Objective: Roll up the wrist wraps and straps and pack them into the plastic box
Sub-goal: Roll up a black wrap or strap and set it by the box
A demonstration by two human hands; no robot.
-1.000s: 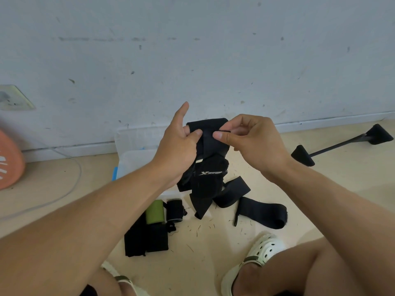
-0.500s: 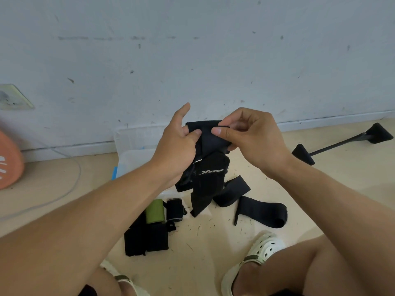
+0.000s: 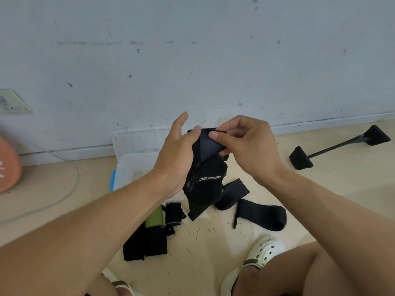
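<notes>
Both your arms reach forward: your left hand (image 3: pixel 175 159) grips with thumb across and index finger raised, your right hand (image 3: pixel 245 146) pinches, fingers curled.

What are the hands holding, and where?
Both hands, left and right, pinch the top edge of a black wrist wrap; the rest hangs down.

Scuffed pale blue-grey wall (image 3: pixel 192 60), beige floor (image 3: pixel 213 263) littered with dark specks, orange round object (image 3: pixel 8 165) at left, black bar with wedge-shaped ends (image 3: pixel 339 149) at right, white perforated clog (image 3: pixel 256 257).
</notes>
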